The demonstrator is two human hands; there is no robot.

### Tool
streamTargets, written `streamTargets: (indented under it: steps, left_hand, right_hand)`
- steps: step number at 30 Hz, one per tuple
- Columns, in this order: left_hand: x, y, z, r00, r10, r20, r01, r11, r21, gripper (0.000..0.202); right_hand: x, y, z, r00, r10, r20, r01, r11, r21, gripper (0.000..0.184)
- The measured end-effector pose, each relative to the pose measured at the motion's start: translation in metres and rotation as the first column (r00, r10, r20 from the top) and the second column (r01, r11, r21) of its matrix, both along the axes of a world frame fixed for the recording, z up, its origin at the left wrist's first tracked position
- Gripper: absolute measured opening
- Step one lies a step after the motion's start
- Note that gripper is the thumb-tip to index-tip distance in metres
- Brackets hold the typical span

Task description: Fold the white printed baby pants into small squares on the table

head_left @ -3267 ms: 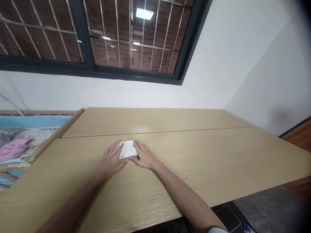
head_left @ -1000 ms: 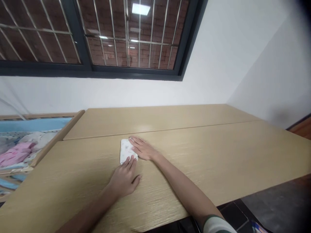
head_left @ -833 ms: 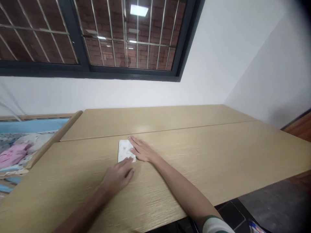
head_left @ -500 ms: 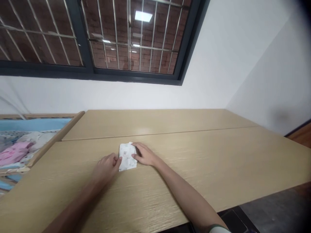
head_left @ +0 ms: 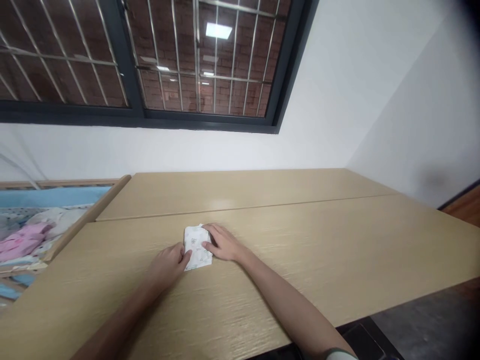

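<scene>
A small folded white cloth (head_left: 195, 247) with faint printed figures lies on the wooden tabletop; whether it is fabric or a diaper I cannot tell. Curled at its left edge, my left hand (head_left: 169, 265) presses the thumb on the lower left corner, fingers folded beneath. My right hand (head_left: 223, 242) grips the right side, its thumb on the face of the cloth and its fingers bent over the upper right corner. Part of that right edge is hidden behind the fingers.
The light wooden tabletop (head_left: 318, 240) has a seam across its back part. At left stands a wooden crib (head_left: 90, 215) with blue lining and a pink cloth (head_left: 26, 240). A barred window (head_left: 210, 122) is in the white wall behind. Something black (head_left: 360, 340) shows below the front edge.
My left thumb has moved slightly right, further onto the lower left corner of the cloth. My right hand keeps nearly the same hold. The view has shifted a little.
</scene>
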State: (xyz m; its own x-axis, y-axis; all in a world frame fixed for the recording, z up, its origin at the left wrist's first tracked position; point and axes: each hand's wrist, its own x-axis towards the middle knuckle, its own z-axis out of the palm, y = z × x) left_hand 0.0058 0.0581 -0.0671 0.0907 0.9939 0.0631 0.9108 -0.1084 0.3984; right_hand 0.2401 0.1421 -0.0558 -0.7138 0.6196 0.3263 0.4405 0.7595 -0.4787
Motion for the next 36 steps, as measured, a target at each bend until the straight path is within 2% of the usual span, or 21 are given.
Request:
streamTargets:
  steps: [36]
  left_hand:
    - [0.0006,-0.0047,0.0100,0.997,-0.034,-0.072,0.033,0.999,-0.021,0.030]
  right_hand:
    - [-0.0005,-0.0003,0.0007,1.000,0.002,-0.007,-0.002,1.000,-0.007,0.052]
